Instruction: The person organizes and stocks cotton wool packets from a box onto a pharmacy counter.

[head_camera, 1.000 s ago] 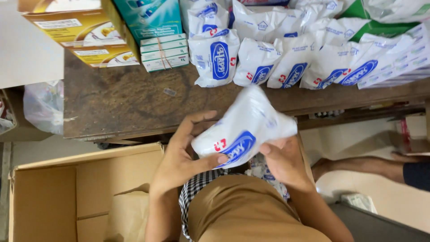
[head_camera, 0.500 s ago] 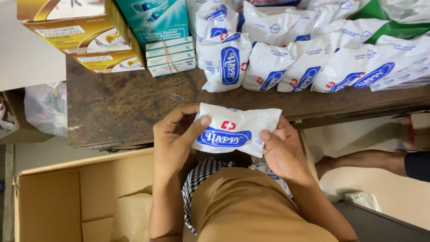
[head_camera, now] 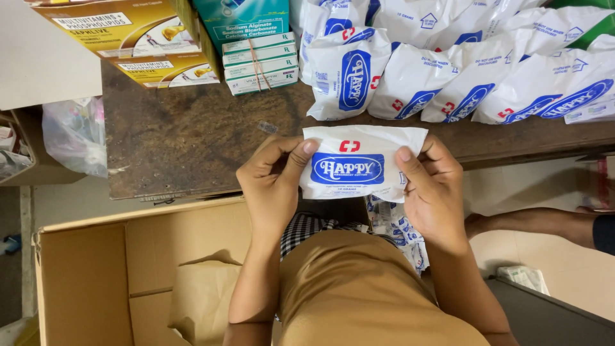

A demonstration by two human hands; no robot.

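I'm seeing soft, even daylight; white packets (head_camera: pixel 487 70) are glaring slightly upper right, everything staying sharp, edges bending mildly.

The soft white plastic packet with a blue oval label (head_camera: pixel 350 168), tilted a second ago, now lies level and face-up between the left hand (head_camera: pixel 272 179) and right hand (head_camera: pixel 432 189), nearer the brown wooden surface (head_camera: pixel 192 141) edge.

White packet (head_camera: pixel 359 163) with a blue oval and a small red square bearing a white cross. More white packets (head_camera: pixel 461 70) behind, same blue ovals (one or two edged in green). Worktop (head_camera: pixel 186 144) dark mottled brown. Yellow boxes (head_camera: pixel 128 32), a teal box (head_camera: pixel 246 16), pale green-and-white cartons (head_camera: pixel 259 64). Plain tan cardboard box (head_camera: pixel 134 269). Black-and-white check cloth (head_camera: pixel 307 227), mustard-brown shirt (head_camera: pixel 365 295).
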